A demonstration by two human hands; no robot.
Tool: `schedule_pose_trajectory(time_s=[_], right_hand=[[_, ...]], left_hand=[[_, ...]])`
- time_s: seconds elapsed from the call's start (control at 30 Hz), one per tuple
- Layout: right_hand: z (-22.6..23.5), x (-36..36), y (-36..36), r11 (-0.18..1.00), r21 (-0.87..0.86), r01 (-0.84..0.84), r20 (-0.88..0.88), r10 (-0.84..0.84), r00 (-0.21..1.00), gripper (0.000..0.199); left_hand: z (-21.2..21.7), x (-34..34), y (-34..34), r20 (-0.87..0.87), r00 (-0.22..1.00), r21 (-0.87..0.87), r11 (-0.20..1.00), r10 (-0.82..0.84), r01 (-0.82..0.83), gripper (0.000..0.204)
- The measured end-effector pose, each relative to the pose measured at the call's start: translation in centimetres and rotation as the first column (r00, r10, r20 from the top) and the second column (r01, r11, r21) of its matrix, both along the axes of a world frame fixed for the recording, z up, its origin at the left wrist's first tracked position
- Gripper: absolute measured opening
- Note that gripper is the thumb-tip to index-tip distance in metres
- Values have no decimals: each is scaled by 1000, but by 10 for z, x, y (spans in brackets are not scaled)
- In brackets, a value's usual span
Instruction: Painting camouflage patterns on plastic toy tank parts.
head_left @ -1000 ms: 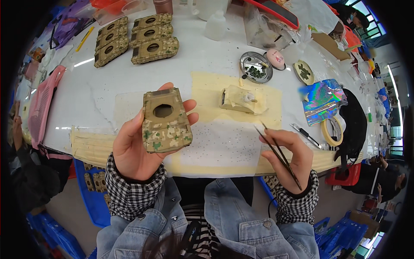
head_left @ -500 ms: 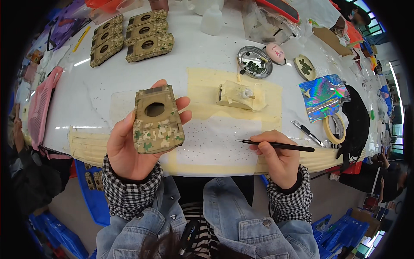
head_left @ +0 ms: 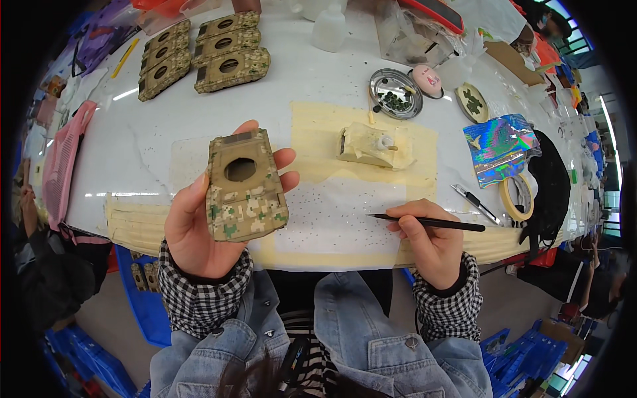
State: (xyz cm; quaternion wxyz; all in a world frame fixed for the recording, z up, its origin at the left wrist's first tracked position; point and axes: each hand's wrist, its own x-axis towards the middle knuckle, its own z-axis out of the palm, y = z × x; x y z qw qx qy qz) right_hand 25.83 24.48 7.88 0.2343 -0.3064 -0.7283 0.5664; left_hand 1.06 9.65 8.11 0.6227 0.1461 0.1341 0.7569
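Head view: left hand (head_left: 199,229) cradles camouflage hull (head_left: 244,187) at centre; right hand (head_left: 431,242) pinches brush (head_left: 424,221); steady hull before painting.

The camouflaged shell (head_left: 244,189) covers most of the left hand's (head_left: 199,229) palm, and its underside faces away. The brush (head_left: 424,222) tip is too fine to make out. The little green bits in the round metal tray (head_left: 396,93) blur together.
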Motion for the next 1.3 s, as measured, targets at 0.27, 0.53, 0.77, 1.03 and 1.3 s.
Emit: schedule_pose_trajectory(time_s=[0.27, 0.53, 0.77, 1.03, 1.3], right_hand=[[-1, 0, 0, 1000, 6, -8, 5, 8, 1000, 15], [0, 1, 1, 1000, 11, -16, 0, 16, 1000, 15], [1, -1, -1, 1000, -18, 15, -15, -15, 1000, 15], [-4, 2, 0, 998, 53, 17, -8, -16, 1000, 14], [-3, 2, -1, 997, 77, 23, -19, -22, 1000, 14]], left_hand=[[-1, 0, 0, -11, 1000, 0, 1000, 2, -2, 71], [-1, 0, 0, -4, 1000, 8, 1000, 4, -4, 70], [0, 0, 0, -6, 1000, 4, 1000, 14, -14, 70], [-1, 0, 0, 2, 1000, 4, 1000, 10, -10, 71], [-1, 0, 0, -13, 1000, 4, 1000, 8, -8, 71]])
